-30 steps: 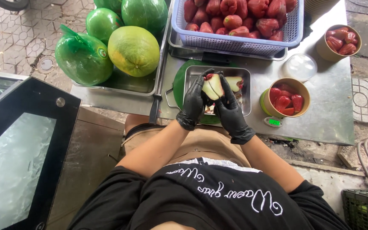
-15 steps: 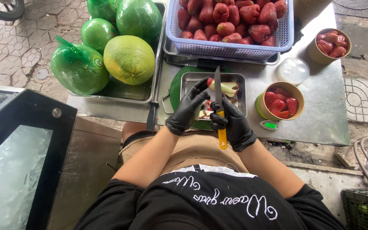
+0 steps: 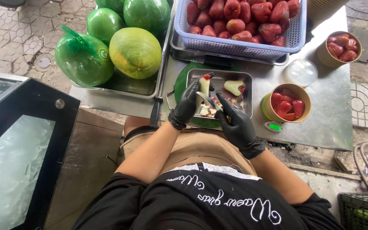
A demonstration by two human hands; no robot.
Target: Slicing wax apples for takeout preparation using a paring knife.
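Both my hands wear black gloves over a small metal tray (image 3: 245, 76). My left hand (image 3: 186, 104) holds a cut piece of rose apple (image 3: 204, 85), pale inside with a red tip. My right hand (image 3: 235, 123) grips a knife (image 3: 207, 101), its blade angled up-left against the piece. Another cut half (image 3: 234, 87) and small scraps (image 3: 211, 110) lie in the tray. A green board (image 3: 182, 83) sits under the tray.
A paper cup of red fruit pieces (image 3: 285, 106) stands on a small scale (image 3: 274, 126) to the right. A second cup (image 3: 339, 47), a clear lid (image 3: 301, 71), a blue basket of rose apples (image 3: 239, 23) and green pomelos (image 3: 135, 51) surround the tray. A glass-topped case (image 3: 13, 157) stands at left.
The knife was upright over the tray with the blade pointing away; now it lies angled against the fruit piece in my left hand, and my right hand has dropped lower.
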